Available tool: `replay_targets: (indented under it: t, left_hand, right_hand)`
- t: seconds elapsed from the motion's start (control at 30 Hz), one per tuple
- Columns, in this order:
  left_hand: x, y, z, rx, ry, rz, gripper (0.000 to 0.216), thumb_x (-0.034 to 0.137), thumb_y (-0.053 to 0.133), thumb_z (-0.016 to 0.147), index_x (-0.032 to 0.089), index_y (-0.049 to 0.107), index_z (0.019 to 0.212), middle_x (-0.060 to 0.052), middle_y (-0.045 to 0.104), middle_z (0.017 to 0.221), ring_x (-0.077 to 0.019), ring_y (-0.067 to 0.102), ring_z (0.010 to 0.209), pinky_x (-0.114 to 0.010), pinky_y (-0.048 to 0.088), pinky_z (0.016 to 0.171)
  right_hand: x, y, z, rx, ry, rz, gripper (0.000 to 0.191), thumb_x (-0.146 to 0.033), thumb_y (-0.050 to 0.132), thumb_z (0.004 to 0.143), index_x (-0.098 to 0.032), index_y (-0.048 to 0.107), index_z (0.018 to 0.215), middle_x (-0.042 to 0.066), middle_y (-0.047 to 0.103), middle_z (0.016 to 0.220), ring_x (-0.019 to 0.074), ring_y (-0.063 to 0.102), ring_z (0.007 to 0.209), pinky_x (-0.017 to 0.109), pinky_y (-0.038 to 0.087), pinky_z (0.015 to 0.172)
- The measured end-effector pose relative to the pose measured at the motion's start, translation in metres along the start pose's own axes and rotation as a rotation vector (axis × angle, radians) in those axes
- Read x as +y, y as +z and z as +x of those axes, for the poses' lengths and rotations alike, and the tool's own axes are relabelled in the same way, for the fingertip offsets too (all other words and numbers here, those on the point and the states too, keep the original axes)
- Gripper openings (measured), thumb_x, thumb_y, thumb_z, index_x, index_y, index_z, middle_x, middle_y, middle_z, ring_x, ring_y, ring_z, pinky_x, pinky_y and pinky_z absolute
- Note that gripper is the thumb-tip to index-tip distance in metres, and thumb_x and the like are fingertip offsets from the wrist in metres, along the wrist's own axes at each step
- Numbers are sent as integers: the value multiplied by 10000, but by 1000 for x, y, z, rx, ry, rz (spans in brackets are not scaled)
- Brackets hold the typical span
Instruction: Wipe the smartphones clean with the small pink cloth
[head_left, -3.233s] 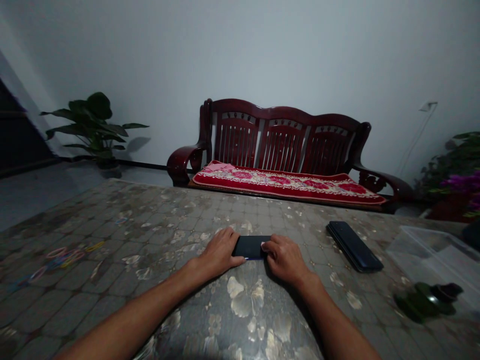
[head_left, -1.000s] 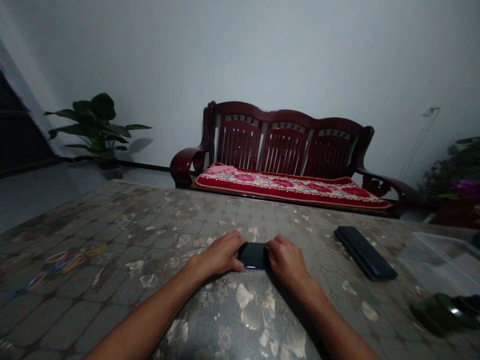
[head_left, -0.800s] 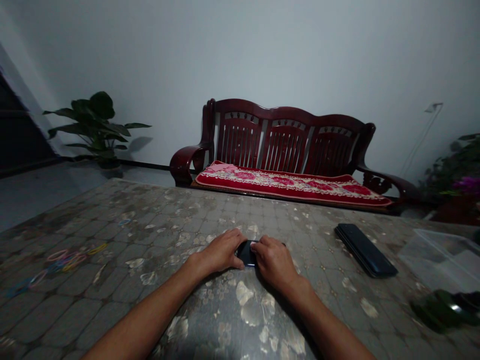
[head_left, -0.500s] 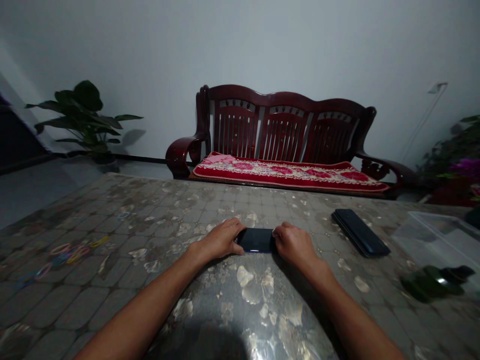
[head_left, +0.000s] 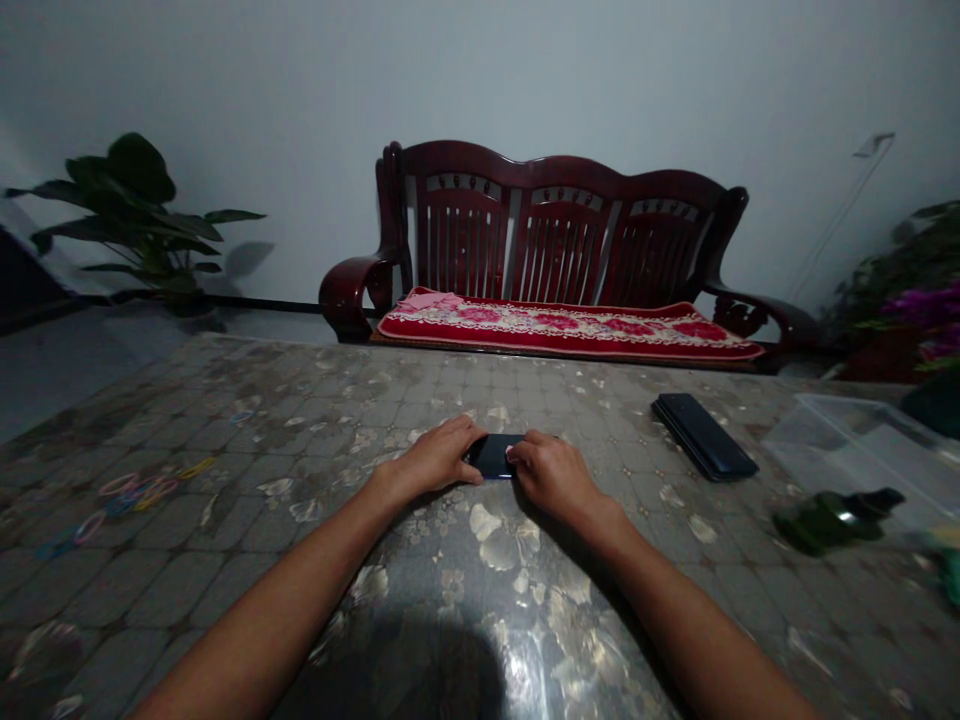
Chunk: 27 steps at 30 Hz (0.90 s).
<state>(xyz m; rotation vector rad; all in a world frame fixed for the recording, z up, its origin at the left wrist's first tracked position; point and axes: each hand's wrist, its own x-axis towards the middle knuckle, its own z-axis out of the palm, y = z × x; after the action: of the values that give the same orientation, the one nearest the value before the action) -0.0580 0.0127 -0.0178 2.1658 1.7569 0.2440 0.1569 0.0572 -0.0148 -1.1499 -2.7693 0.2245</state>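
A dark smartphone (head_left: 493, 456) lies flat on the patterned tabletop, its long side running left to right. My left hand (head_left: 442, 456) grips its left end, thumb on the near edge and fingers on the far edge. Over the right part of the screen is my right hand (head_left: 553, 470), fingers closed together. A small pale piece of material (head_left: 511, 454) shows at those fingertips; its kind is too small to tell. The right end of the phone is hidden under the right hand.
At the right lie a black wallet-like case (head_left: 705, 437), a green bottle (head_left: 836, 520) on its side and a clear plastic box (head_left: 847, 430). Several coloured rubber bands (head_left: 142, 494) are scattered at the left. Beyond the table (head_left: 420, 380) stands a wooden bench (head_left: 562, 240).
My right hand has slid left, from the phone's right end onto its screen. My left hand keeps its hold. The whole view has shifted slightly.
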Motion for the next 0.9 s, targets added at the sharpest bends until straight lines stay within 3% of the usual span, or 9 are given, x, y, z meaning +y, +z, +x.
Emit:
replay_targets:
  t: [0.23, 0.5, 0.7, 0.9]
  left_hand:
    - [7, -5, -1, -46, 9, 71, 493, 267, 767, 818, 185, 596, 1273, -102, 594, 1248, -274, 575, 1174, -322, 452, 974]
    - [8, -6, -1, -48, 34, 144, 463, 346, 768, 835, 184, 601, 1235, -100, 603, 1207, -275, 597, 1120, -322, 465, 902]
    - [22, -3, -4, -4, 26, 281, 432, 362, 754, 853, 154, 599, 1199, -147, 636, 1171, -316, 631, 1074, -370, 475, 906]
    - [38, 3, -5, -5, 35, 406, 335, 326, 696, 903, 127, 598, 1154, -175, 674, 1113, -325, 651, 1058, -385, 486, 915]
  right_hand:
    - [32, -12, 1, -13, 258, -60, 298, -275, 479, 982, -211, 763, 1045, 89, 706, 983, 189, 643, 837, 263, 379, 685]
    - [9, 2, -4, 18, -38, 38, 263, -220, 518, 950, -240, 757, 1057, 53, 709, 992, 172, 637, 881, 253, 372, 709]
    - [42, -3, -1, 85, 98, -20, 256, -196, 546, 932, -223, 775, 1044, 74, 720, 998, 211, 616, 988, 270, 402, 801]
    - [66, 5, 2, 148, 139, 112, 299, -160, 544, 922, -222, 765, 1114, 66, 718, 1041, 179, 638, 984, 243, 436, 848]
